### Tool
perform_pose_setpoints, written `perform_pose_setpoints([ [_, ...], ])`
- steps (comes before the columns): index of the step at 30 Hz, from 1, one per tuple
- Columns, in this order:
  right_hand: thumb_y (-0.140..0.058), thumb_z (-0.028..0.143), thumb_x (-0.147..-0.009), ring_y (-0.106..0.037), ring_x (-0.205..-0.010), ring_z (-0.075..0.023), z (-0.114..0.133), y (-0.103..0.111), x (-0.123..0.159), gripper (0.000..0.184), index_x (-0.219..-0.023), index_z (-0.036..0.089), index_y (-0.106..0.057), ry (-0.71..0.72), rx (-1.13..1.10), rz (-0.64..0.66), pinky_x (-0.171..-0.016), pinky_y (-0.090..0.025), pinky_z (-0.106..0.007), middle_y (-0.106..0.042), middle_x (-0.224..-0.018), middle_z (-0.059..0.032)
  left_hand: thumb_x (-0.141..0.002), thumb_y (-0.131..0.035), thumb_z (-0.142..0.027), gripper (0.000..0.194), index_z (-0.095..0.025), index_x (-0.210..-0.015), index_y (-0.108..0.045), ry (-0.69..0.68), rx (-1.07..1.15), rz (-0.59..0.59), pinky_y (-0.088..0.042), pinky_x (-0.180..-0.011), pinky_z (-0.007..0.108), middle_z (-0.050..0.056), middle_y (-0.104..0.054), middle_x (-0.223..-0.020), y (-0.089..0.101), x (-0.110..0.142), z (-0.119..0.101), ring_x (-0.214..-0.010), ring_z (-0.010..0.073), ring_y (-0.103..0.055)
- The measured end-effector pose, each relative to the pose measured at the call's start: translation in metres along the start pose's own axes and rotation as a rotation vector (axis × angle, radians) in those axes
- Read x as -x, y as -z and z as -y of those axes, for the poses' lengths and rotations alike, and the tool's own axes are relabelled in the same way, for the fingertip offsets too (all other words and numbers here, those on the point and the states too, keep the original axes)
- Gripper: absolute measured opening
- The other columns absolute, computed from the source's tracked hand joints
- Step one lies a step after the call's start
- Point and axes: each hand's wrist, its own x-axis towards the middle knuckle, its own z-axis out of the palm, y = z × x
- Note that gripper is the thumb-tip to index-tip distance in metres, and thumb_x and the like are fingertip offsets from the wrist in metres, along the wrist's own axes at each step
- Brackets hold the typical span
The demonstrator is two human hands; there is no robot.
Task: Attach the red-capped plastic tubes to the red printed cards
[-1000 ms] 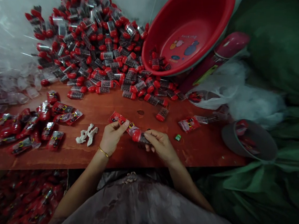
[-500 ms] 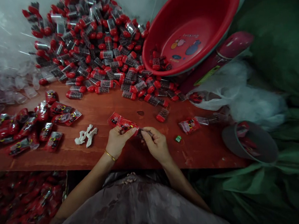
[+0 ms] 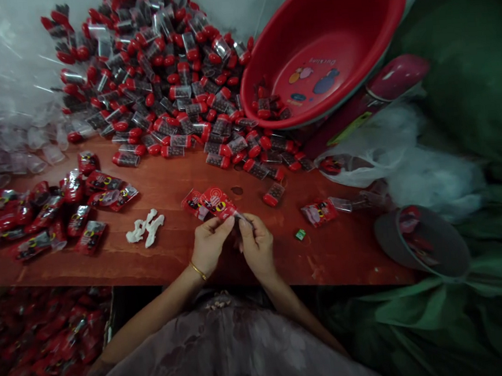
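Held at its near end over the tabletop (image 3: 168,186), in the closed grip of left hand (image 3: 209,247) and right hand (image 3: 258,246): red packet (image 3: 218,203); to the left, white scraps (image 3: 152,230); beyond, heaped red-ended tubes (image 3: 180,92).

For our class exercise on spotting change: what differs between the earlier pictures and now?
The left hand moved right and the right hand slightly left, bringing the hands close together at the red packet's near end. More printed surface shows; the red cap first seen between them is hidden. Nothing was visibly let go. The tube pile, white scrap and red basin stayed put.
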Motion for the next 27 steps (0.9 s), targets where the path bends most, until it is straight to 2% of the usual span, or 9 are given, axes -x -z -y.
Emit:
perform_pose_setpoints([
  [5,-0.043,0.043,-0.088,-0.05,-0.049,-0.0117,0.002,0.0,-0.001,0.028,-0.095,0.02,-0.058,0.022,0.008,0.01,-0.046,-0.04,-0.022,-0.054,-0.057,0.0027,-0.062,-0.073,-0.047,0.035,-0.013,-0.071,-0.071,-0.083,-0.112,0.032,-0.043,-0.061,0.021,0.0,-0.063,-0.063,0.007,-0.004,-0.004,-0.058,0.0089,-0.052],
  [9,-0.047,0.041,-0.087,-0.056,-0.058,-0.0138,0.005,-0.002,-0.003,0.025,-0.095,0.02,-0.057,0.11,0.114,0.011,-0.05,-0.041,-0.024,-0.059,-0.066,-0.0005,-0.064,-0.071,-0.048,0.036,-0.012,-0.063,-0.069,-0.1,-0.224,0.009,-0.041,-0.058,0.022,-0.001,-0.06,-0.057,0.013,-0.005,0.0,-0.055,0.0087,-0.049],
  [12,-0.045,0.039,-0.088,-0.058,-0.063,-0.0153,0.008,-0.002,-0.003,0.024,-0.096,0.021,-0.056,0.151,0.135,0.07,-0.052,-0.043,-0.025,-0.06,-0.069,-0.0018,-0.062,-0.073,-0.048,0.037,-0.012,-0.06,-0.067,-0.085,-0.162,-0.025,-0.042,-0.059,0.022,-0.001,-0.059,-0.054,0.015,-0.007,-0.001,-0.054,0.0088,-0.05],
  [16,-0.044,0.04,-0.088,-0.057,-0.058,-0.0144,0.01,-0.003,-0.002,0.024,-0.095,0.021,-0.056,0.132,0.114,0.131,-0.051,-0.042,-0.024,-0.058,-0.063,0.0001,-0.06,-0.076,-0.043,0.034,-0.013,-0.073,-0.07,-0.064,0.041,-0.005,-0.047,-0.066,0.024,0.002,-0.066,-0.066,0.011,-0.011,-0.011,-0.063,0.011,-0.058],
  [19,-0.043,0.044,-0.088,-0.049,-0.046,-0.0109,0.009,-0.003,-0.005,0.026,-0.093,0.021,-0.055,0.064,0.024,0.178,-0.046,-0.041,-0.023,-0.055,-0.058,0.0028,-0.058,-0.078,-0.038,0.031,-0.012,-0.073,-0.069,-0.02,0.03,0.083,-0.047,-0.057,0.023,0.003,-0.066,-0.065,0.008,-0.013,-0.016,-0.057,0.011,-0.057],
  [22,-0.044,0.05,-0.087,-0.041,-0.037,-0.0068,0.007,-0.003,-0.01,0.03,-0.087,0.021,-0.053,-0.062,-0.194,0.306,-0.042,-0.041,-0.022,-0.055,-0.059,0.0051,-0.062,-0.075,-0.041,0.032,-0.011,-0.067,-0.066,0.012,-0.076,0.171,-0.042,-0.041,0.023,0.001,-0.06,-0.054,0.007,-0.015,-0.019,-0.043,0.0105,-0.052],
  [24,-0.045,0.052,-0.085,-0.042,-0.038,-0.0057,0.006,-0.003,-0.012,0.032,-0.088,0.021,-0.053,-0.118,-0.33,0.366,-0.045,-0.044,-0.022,-0.058,-0.066,0.0046,-0.064,-0.073,-0.044,0.034,-0.011,-0.065,-0.065,0.032,-0.117,0.201,-0.039,-0.036,0.023,0.0,-0.055,-0.048,0.008,-0.018,-0.022,-0.038,0.0107,-0.05],
  [27,-0.05,0.049,-0.084,-0.051,-0.046,-0.006,0.005,-0.002,-0.012,0.03,-0.094,0.021,-0.054,-0.13,-0.379,0.354,-0.053,-0.047,-0.021,-0.062,-0.075,0.003,-0.065,-0.073,-0.045,0.035,-0.011,-0.068,-0.066,-0.002,-0.106,0.16,-0.038,-0.035,0.021,-0.002,-0.052,-0.045,0.008,-0.02,-0.023,-0.037,0.0087,-0.047],
])
